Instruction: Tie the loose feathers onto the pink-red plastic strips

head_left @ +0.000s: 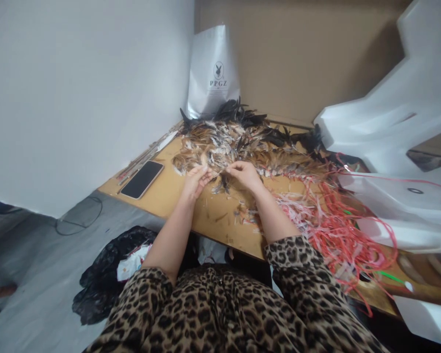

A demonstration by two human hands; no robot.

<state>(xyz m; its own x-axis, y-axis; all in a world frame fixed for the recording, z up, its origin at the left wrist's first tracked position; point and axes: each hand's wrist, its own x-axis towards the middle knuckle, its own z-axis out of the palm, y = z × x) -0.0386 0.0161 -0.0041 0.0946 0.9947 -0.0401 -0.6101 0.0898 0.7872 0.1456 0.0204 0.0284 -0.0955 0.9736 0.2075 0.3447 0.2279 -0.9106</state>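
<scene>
My left hand [197, 181] is at the near edge of a feather pile, its thumb and index finger pinched on brown feathers. Close by on the right, my right hand [245, 175] also pinches at the feathers, palm down. A short span of feathers lies between the two sets of fingertips; the exact pieces gripped are too small to make out. The pile of feathers [228, 139] is brown and white in front, with long black ones at the back. Small dark feathers [223, 185] lie on the wooden table [183, 206] just below my hands.
A phone [142, 180] lies at the table's left. Behind the pile stands a silver-white bag [213, 73]. Tangled pink-red ribbon strips [327, 220] cover the right side, beside white foam pieces [375, 117]. A black plastic bag [106, 264] sits on the floor at left.
</scene>
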